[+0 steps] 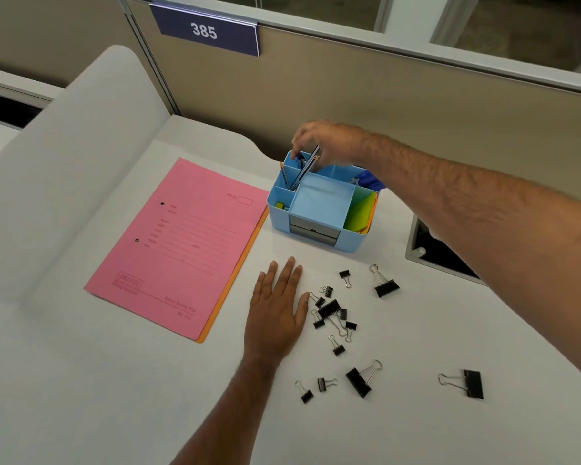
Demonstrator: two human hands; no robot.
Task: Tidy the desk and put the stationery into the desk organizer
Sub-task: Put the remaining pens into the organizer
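**Pencils entering the organizer; clips still on the desk**

Head view. The right hand (pixel 319 139) reaches over the blue desk organizer (pixel 319 209) at 12 o'clock, its fingertips pinched around the upper ends of the pencils (pixel 304 171), which lean in a rear-left compartment. Gripping near the tops probably lets the tips slide down into the narrow slot. The left hand (pixel 277 313) lies flat and released on the white desk (pixel 114 380), palm down, holding nothing; it appears to serve as a brace just beside the work still to be done. Black binder clips (pixel 331 312) of mixed sizes lie scattered from 3 to 5 o'clock of that hand, the nearest almost touching its little finger. A pink folder (pixel 178 250) rests at 9 o'clock of the organizer, over an orange one. Coloured notes (pixel 361 213) fill the organizer's right-hand slot; the wide middle tray is bare.
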